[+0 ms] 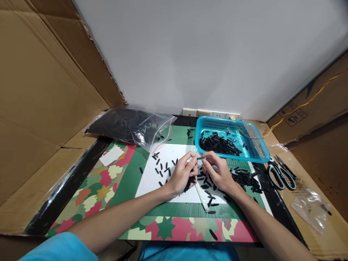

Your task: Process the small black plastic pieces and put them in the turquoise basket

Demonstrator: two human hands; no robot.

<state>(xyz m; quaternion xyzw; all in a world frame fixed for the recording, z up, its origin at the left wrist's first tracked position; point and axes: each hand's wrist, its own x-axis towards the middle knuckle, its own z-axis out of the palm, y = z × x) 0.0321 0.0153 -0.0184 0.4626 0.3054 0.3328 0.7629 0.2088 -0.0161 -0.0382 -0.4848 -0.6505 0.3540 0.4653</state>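
Observation:
Above the white sheet of paper (145,183), my left hand (181,175) is closed, with a clump of small black elongated pieces (188,185) in its palm. Its thumb and index finger meet one end of a single slim black piece (200,158). The other end is pinched by my right hand (219,173), so both hands share that piece. Many loose black pieces (208,194) lie scattered on the sheet beneath and around the hands. A narrow whitish strip (202,198) slants out from below my left hand; its kind is unclear.
Behind my right hand stands a blue plastic basket (263,158) containing black pieces. A clear bag (116,125) full of black material lies at back left. Scissors (281,176) and a small clear bag (310,208) are at right. Cardboard walls (40,90) flank the table.

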